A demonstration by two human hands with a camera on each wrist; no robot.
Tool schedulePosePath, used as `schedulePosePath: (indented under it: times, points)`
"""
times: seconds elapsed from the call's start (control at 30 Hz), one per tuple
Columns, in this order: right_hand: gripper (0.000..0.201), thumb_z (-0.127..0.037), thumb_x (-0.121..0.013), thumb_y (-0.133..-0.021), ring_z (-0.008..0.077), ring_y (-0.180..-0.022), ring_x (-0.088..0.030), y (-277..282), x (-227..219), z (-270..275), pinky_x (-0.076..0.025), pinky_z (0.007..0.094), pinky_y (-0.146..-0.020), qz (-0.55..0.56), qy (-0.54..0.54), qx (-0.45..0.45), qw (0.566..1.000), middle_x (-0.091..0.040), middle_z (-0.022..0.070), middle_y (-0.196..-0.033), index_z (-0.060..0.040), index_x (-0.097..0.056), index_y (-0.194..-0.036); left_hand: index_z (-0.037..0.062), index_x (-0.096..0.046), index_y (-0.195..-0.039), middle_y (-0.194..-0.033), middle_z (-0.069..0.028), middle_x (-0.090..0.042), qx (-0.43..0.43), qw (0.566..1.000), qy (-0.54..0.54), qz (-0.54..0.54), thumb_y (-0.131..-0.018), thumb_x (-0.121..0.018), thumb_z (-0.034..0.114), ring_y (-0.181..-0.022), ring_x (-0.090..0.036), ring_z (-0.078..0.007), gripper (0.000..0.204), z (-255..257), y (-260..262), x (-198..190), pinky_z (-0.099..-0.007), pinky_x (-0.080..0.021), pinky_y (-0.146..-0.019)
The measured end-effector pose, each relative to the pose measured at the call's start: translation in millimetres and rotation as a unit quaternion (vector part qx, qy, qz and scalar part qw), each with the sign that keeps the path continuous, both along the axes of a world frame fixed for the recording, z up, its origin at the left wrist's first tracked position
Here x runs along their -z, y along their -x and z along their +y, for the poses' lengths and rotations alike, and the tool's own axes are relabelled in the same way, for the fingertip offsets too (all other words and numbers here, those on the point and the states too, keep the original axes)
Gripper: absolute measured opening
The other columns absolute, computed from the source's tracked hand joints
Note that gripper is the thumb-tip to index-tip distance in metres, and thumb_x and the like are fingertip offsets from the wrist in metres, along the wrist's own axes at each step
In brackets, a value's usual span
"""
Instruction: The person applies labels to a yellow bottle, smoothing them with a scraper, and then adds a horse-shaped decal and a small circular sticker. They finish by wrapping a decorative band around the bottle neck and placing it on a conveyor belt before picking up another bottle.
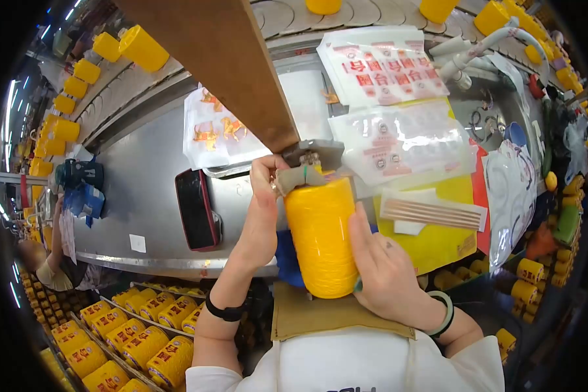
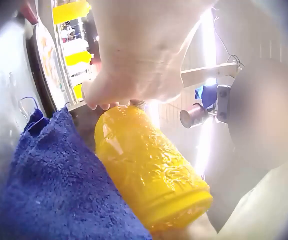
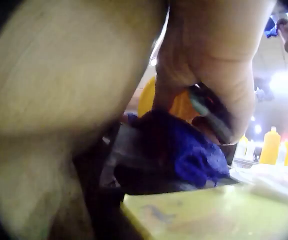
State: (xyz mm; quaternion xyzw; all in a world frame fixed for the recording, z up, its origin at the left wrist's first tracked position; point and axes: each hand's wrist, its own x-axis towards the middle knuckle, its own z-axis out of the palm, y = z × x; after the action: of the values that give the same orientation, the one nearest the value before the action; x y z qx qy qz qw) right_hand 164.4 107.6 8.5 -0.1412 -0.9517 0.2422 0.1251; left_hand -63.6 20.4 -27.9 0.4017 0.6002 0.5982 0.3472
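A glossy yellow bottle-shaped container [image 1: 320, 238] is held tilted between both hands at the table's front edge; the left wrist view shows its ridged side [image 2: 149, 165]. My left hand [image 1: 261, 215] pinches a greyish-beige piece [image 1: 299, 178] at the container's upper end, beside a dark metal block [image 1: 317, 153] on a brown post. My right hand [image 1: 389, 274] grips the container's lower right side, thumb and fingers around it, with a greenish item partly hidden in the palm. A blue cloth [image 2: 64, 185] lies behind the container.
A phone [image 1: 197, 209] lies on the metal table [image 1: 134, 196]. Printed plastic sheets [image 1: 385, 72] and a yellow sheet [image 1: 447, 245] lie to the right. The brown post [image 1: 222, 59] crosses above the table. Crates of yellow containers [image 1: 144, 346] stand at lower left.
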Motion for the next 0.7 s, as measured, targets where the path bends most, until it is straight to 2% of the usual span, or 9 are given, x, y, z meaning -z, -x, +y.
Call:
schedulePosePath:
  times: [0.13, 0.2, 0.23, 0.27, 0.33, 0.43, 0.57, 0.67, 0.7]
  points:
    - [0.084, 0.001, -0.065, -0.073, 0.0300, -0.080, -0.061, -0.7, -6.0, -2.2, -0.052, 0.0367, -0.072, 0.006, -0.001, -0.050, 0.999, -0.043, 0.0398, -0.153, 0.0195, -0.037, -0.149, -0.0030, -0.035, -0.132, -0.122, -0.0096, -0.039, -0.002, 0.999, 0.012, 0.037, -0.106, -0.017, 0.071, -0.114, -0.042, -0.0182, 0.080, -0.8, 3.2, 8.1, -0.0339, -0.029, -0.111]
    - [0.084, 0.001, -0.066, -0.072, 0.0294, -0.079, -0.060, -1.6, 20.7, 0.1, -0.051, 0.0362, -0.071, 0.018, 0.026, 0.029, 0.999, -0.044, 0.0398, -0.152, 0.0195, -0.038, -0.149, -0.0031, -0.035, -0.132, -0.122, -0.0098, -0.039, 0.002, 0.999, 0.012, 0.038, -0.106, -0.018, 0.071, -0.115, -0.041, -0.0185, 0.080, 0.1, 4.1, 6.7, -0.0340, -0.029, -0.111]
    - [0.085, 0.001, -0.065, -0.069, 0.0293, -0.075, -0.058, 1.3, 19.6, 0.7, -0.050, 0.0364, -0.068, 0.017, 0.164, 0.040, 0.986, -0.044, 0.0400, -0.152, 0.0199, -0.039, -0.148, -0.0032, -0.035, -0.132, -0.122, -0.0100, -0.039, 0.005, 0.999, 0.014, 0.037, -0.107, -0.018, 0.070, -0.115, -0.041, -0.0188, 0.080, 0.3, 4.2, 5.8, -0.0340, -0.029, -0.111]
    - [0.085, 0.001, -0.065, -0.069, 0.0293, -0.075, -0.058, 0.7, 15.4, 1.5, -0.050, 0.0364, -0.068, 0.018, 0.162, 0.040, 0.986, -0.044, 0.0400, -0.152, 0.0199, -0.039, -0.148, -0.0032, -0.035, -0.132, -0.122, -0.0100, -0.039, 0.005, 0.999, 0.012, 0.038, -0.107, -0.018, 0.070, -0.115, -0.041, -0.0188, 0.080, 1.9, 3.7, 4.9, -0.0340, -0.029, -0.111]
    - [0.090, 0.000, -0.068, -0.067, 0.0305, -0.080, -0.059, -2.6, 0.0, 0.4, -0.050, 0.0362, -0.071, -0.020, 0.057, 0.004, 0.998, -0.044, 0.0385, -0.153, 0.0181, -0.037, -0.151, -0.0035, -0.036, -0.131, -0.121, -0.0103, -0.039, 0.006, 1.000, 0.000, -0.011, -0.107, -0.017, 0.070, -0.116, -0.040, -0.0190, 0.080, 2.8, 1.6, 4.3, -0.0343, -0.029, -0.111]
    - [0.096, 0.001, -0.069, -0.064, 0.0315, -0.085, -0.058, -5.3, -20.7, -2.5, -0.050, 0.0367, -0.075, -0.013, 0.015, -0.047, 0.999, -0.043, 0.0376, -0.154, 0.0184, -0.034, -0.152, -0.0039, -0.036, -0.130, -0.121, -0.0102, -0.039, 0.011, 1.000, 0.002, 0.027, -0.107, -0.017, 0.070, -0.117, -0.040, -0.0188, 0.080, 0.9, 5.0, 7.0, -0.0346, -0.029, -0.112]
    - [0.091, 0.001, -0.067, -0.066, 0.0308, -0.081, -0.057, 0.9, 14.8, -0.3, -0.050, 0.0360, -0.073, 0.033, 0.089, 0.039, 0.995, -0.046, 0.0389, -0.151, 0.0192, -0.037, -0.150, -0.0038, -0.035, -0.131, -0.120, -0.0100, -0.039, 0.009, 0.999, 0.006, 0.033, -0.107, -0.018, 0.070, -0.118, -0.041, -0.0188, 0.080, 1.3, 4.4, 7.6, -0.0350, -0.029, -0.112]
    - [0.087, 0.001, -0.066, -0.070, 0.0305, -0.082, -0.058, -0.2, -0.7, -0.7, -0.050, 0.0352, -0.072, -0.035, 0.092, 0.016, 0.995, -0.047, 0.0393, -0.149, 0.0197, -0.037, -0.150, -0.0050, -0.037, -0.132, -0.120, -0.0099, -0.039, 0.009, 0.999, 0.001, 0.037, -0.107, -0.017, 0.070, -0.118, -0.042, -0.0198, 0.082, 3.9, 5.1, 1.4, -0.0354, -0.029, -0.112]
    - [0.079, 0.001, -0.065, -0.074, 0.0271, -0.079, -0.059, -1.5, -2.1, -2.6, -0.050, 0.0334, -0.071, -0.010, 0.032, 0.018, 0.999, -0.047, 0.0402, -0.149, 0.0154, -0.044, -0.149, -0.0054, -0.038, -0.133, -0.121, -0.0097, -0.039, 0.024, 0.999, 0.001, 0.045, -0.107, -0.017, 0.070, -0.118, -0.042, -0.0201, 0.083, 3.2, 6.4, -2.8, -0.0354, -0.029, -0.112]
